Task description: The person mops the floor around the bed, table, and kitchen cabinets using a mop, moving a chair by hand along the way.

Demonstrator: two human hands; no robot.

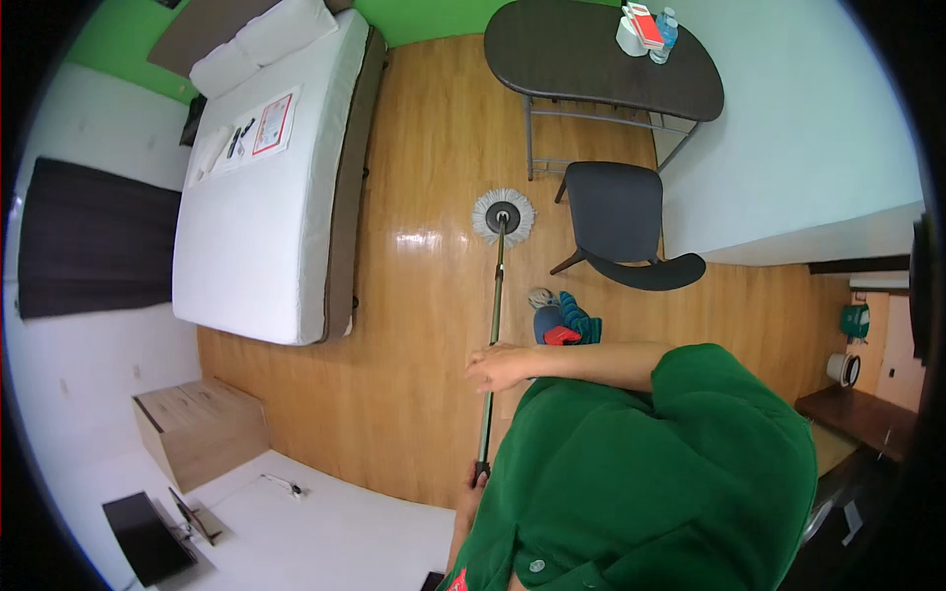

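A round mop with white strings [485,201] rests on the wood-look floor, its long metal handle [497,303] running back towards my body. My right hand [501,367] curls over the middle of that handle, the forearm crossing in front of my green shirt. Lower down, my left hand [475,480] holds the dark grip at the handle's near end, partly hidden by the shirt. Just beyond my right forearm lie blue, teal-striped and red fabric pieces [569,321], possibly footwear; the forearm hides their near side.
Left of the mop stands a bed [251,244] with papers and small items on it. A grey chair [617,210] and a dark oval table [591,59] are on the right. A wooden drawer cabinet [214,436] stands lower left, near a wall-side television [148,539].
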